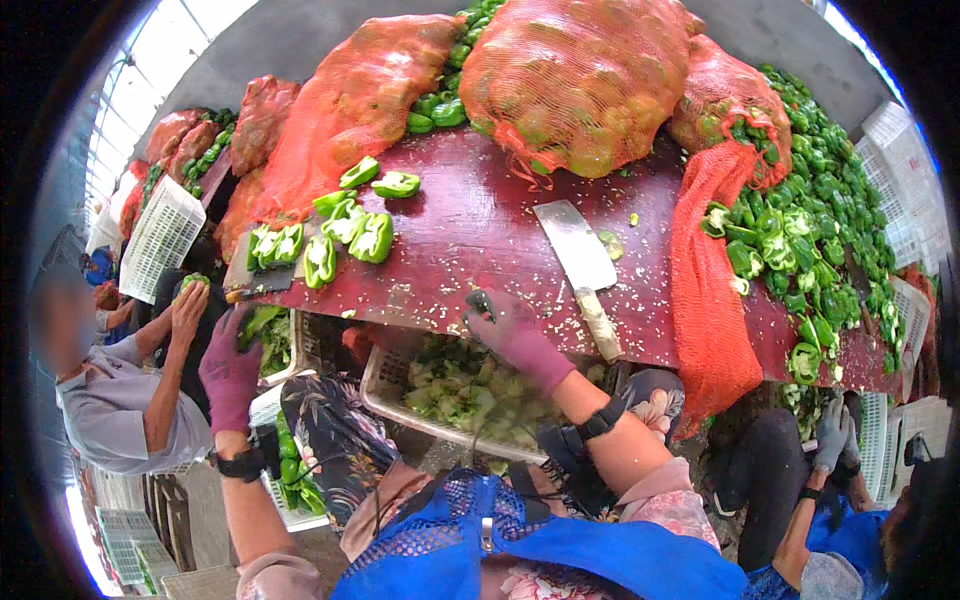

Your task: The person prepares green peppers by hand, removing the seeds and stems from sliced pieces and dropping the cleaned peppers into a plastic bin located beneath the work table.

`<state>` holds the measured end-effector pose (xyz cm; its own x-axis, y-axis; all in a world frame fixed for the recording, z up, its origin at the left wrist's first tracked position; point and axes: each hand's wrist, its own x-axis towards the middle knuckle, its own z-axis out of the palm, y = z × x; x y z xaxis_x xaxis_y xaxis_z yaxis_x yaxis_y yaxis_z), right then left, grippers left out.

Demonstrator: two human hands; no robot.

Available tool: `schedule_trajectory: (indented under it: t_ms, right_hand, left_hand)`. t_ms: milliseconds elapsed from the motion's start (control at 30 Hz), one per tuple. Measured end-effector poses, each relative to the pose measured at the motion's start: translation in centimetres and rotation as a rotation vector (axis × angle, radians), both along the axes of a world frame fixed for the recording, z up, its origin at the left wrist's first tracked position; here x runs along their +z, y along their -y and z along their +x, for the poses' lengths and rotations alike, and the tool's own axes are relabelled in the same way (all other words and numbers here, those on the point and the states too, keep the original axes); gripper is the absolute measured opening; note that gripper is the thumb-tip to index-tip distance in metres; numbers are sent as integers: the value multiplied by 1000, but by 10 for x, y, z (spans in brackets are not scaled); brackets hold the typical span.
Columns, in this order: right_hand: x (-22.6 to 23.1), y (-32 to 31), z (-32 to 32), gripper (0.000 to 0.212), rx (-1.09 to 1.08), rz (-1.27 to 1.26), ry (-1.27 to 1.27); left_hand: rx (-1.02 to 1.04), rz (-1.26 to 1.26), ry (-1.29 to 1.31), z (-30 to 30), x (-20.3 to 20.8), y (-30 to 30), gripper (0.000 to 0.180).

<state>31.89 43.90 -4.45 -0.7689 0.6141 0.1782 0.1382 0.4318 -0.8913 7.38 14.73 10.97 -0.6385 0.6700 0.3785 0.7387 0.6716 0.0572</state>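
My right hand (515,338), in a purple glove, rests at the near edge of the dark red table (470,215) and pinches a small dark green pepper stem (480,301). Below it sits a white basket (385,400) filled with pale green pepper cores. A cleaver (578,255) lies flat on the table just right of that hand. My left hand (230,368), also in a purple glove, hangs below the table's left corner with its fingers loose and nothing in them. Halved green peppers (345,235) lie on the table above it.
Orange mesh sacks (580,75) of peppers are heaped at the table's far side. Loose green peppers (810,230) pile up on the right. A person in grey (130,400) on the left holds a pepper. Another person's gloved hand (830,432) is at lower right. White crates (160,238) stand around.
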Motion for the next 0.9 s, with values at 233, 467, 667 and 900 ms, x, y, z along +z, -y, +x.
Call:
schedule_trajectory:
  t_ms: [233,467,667,900]
  right_hand:
    - [1,18,-3,38,109,-183,37]
    - [-23,11,-8,40,49,-157,-49]
    - [2,13,0,40,-12,-198,1]
    - [-7,13,-14,38,24,-256,-142]
  left_hand:
    - [249,-178,258,-42,-50,137,67]
    - [-131,100,389,-30,-50,-23,51]
    - [-130,147,531,-55,-90,-157,46]
    - [-98,99,439,-140,-162,-196,49]
